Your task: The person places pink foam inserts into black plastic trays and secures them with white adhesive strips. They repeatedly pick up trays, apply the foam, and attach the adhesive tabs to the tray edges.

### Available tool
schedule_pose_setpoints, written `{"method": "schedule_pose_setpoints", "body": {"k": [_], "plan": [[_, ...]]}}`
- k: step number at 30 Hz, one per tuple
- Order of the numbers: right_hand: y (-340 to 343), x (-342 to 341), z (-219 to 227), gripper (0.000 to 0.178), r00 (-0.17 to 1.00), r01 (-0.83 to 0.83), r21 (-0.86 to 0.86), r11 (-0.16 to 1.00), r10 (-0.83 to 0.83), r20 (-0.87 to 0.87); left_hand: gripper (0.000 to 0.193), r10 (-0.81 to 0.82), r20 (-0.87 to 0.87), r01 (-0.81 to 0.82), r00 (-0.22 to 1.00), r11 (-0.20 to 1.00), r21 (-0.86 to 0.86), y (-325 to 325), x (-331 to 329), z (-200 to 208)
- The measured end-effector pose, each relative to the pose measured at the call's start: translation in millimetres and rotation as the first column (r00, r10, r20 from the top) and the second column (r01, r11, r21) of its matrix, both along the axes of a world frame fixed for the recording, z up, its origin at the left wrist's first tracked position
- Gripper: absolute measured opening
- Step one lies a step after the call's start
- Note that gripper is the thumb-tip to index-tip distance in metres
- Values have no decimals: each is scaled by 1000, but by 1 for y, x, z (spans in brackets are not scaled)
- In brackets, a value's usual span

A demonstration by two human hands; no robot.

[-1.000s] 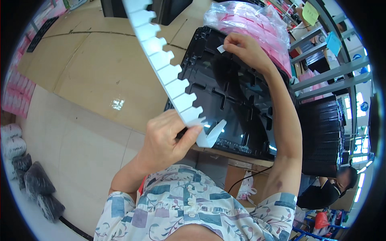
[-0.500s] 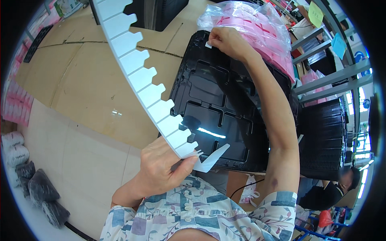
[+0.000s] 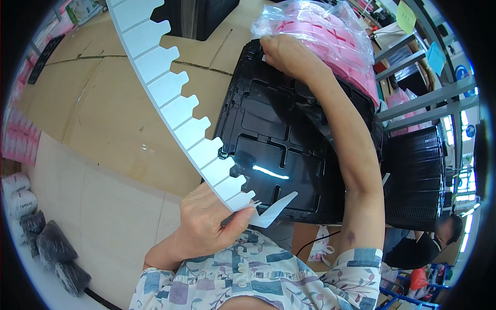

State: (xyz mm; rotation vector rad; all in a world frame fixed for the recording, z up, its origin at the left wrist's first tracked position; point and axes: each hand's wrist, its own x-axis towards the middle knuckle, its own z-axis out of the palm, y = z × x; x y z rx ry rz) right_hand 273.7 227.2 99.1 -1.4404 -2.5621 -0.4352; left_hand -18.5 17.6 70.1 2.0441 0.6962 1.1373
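One strip (image 3: 178, 109), white, notched along one edge, lower end pinched in the left hand (image 3: 207, 219), slanting up before brown cardboard (image 3: 116, 106). One tray (image 3: 262, 112), black, glossy, with moulded recesses; right hand (image 3: 289, 54) at its far left corner, fingertips hidden. Beyond the tray, pink bundle (image 3: 330, 44) in clear plastic; to the right, black stack (image 3: 413, 173).

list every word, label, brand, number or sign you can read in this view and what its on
White bundles, far left: dark lettering shows on them, but I won't copy it out.
Yellow note, upper right: too small to tell any writing.
Blue note, upper right: likewise too small to tell.
White toothed strip: no lettering visible.
Black tray: no lettering visible.
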Motion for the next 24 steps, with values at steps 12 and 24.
{"method": "schedule_pose_setpoints", "body": {"k": [12,24], "plan": [[-1,1,1,15,979,184,-125,975,-193,-59,13,12,49,-16,999,997,75,5,5,2],[-57,35,33,8,-13,-291,-543,788,-570,-821,12,-54,98,69,994,985,-156,6,-2,10]]}}
